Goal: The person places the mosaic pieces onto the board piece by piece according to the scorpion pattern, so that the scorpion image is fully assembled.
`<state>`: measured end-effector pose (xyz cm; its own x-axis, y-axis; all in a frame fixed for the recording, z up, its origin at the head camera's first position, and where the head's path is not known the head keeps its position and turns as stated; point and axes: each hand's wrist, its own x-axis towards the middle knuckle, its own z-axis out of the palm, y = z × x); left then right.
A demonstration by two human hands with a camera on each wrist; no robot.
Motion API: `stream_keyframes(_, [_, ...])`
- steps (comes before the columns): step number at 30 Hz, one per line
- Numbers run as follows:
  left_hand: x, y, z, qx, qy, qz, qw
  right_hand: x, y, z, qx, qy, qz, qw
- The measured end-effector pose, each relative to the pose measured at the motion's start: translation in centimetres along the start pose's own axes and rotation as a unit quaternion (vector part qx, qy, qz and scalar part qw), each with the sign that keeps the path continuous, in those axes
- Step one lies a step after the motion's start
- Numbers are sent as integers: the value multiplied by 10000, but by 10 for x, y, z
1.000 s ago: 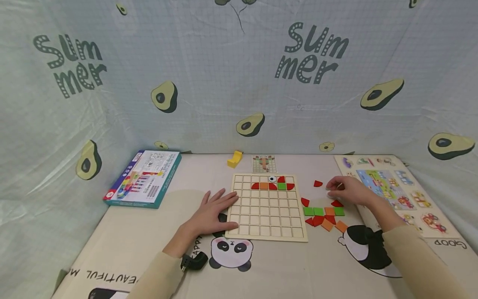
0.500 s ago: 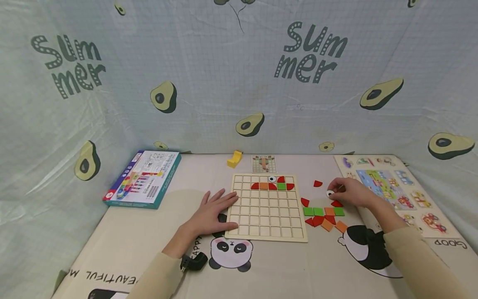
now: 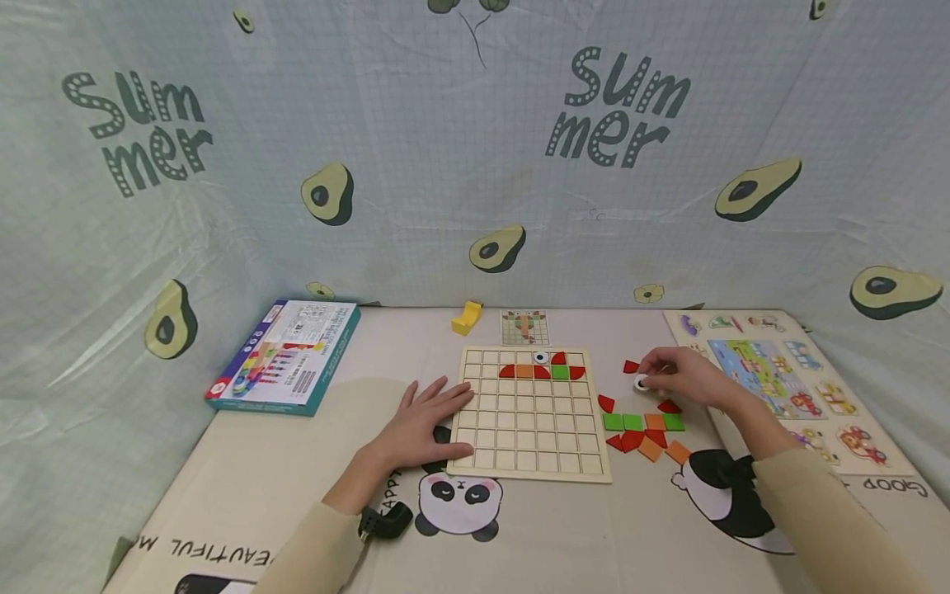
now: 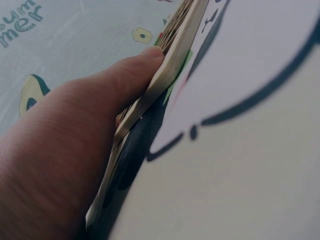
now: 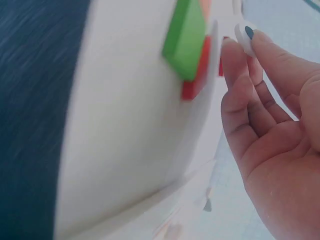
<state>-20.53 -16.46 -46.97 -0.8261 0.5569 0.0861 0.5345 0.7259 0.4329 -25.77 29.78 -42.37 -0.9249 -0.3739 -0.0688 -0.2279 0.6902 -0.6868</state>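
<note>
A wooden grid board [image 3: 519, 421] lies at the middle of the table, with several red, orange and green tiles and a white eye disc [image 3: 541, 357] in its upper rows. My left hand [image 3: 426, 421] rests on the board's left edge, fingers spread; its thumb lies on the rim in the left wrist view. Between thumb and fingers, my right hand [image 3: 686, 378] pinches a second white eye disc [image 5: 245, 39] with a dark centre. That hand is above the table, right of the board. Below it lie loose green tiles [image 3: 622, 421], orange tiles [image 3: 650, 448] and red quarter-round tiles [image 3: 606, 403].
Behind the board are a pattern card [image 3: 524, 327] and a yellow block [image 3: 467, 318]. A boxed set [image 3: 285, 355] lies at the back left. A picture puzzle board [image 3: 853, 412] is at the right, under the right forearm. A patterned curtain [image 3: 416, 165] stands behind the table.
My right hand has picked up the eye disc and moved a little left with it, now partly in front of the loose red tile. The left hand has stayed in place.
</note>
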Motion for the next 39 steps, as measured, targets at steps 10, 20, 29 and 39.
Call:
stream_keyframes(10, [-1, 1, -1, 12, -9, 31, 10000, 16, -25, 12, 526, -75, -261, 9982])
stream_keyframes(20, [-2, 0, 0, 58, -19, 36, 10000, 40, -38, 29, 429, -24, -538, 9976])
stream_keyframes(29, [-2, 1, -2, 35, -8, 63, 10000, 52, -53, 42, 903, -294, -665, 9933])
stream_keyframes(39, [-1, -1, -1, 115, -39, 48, 9999, 65, -66, 52, 1021, -412, -593, 9922])
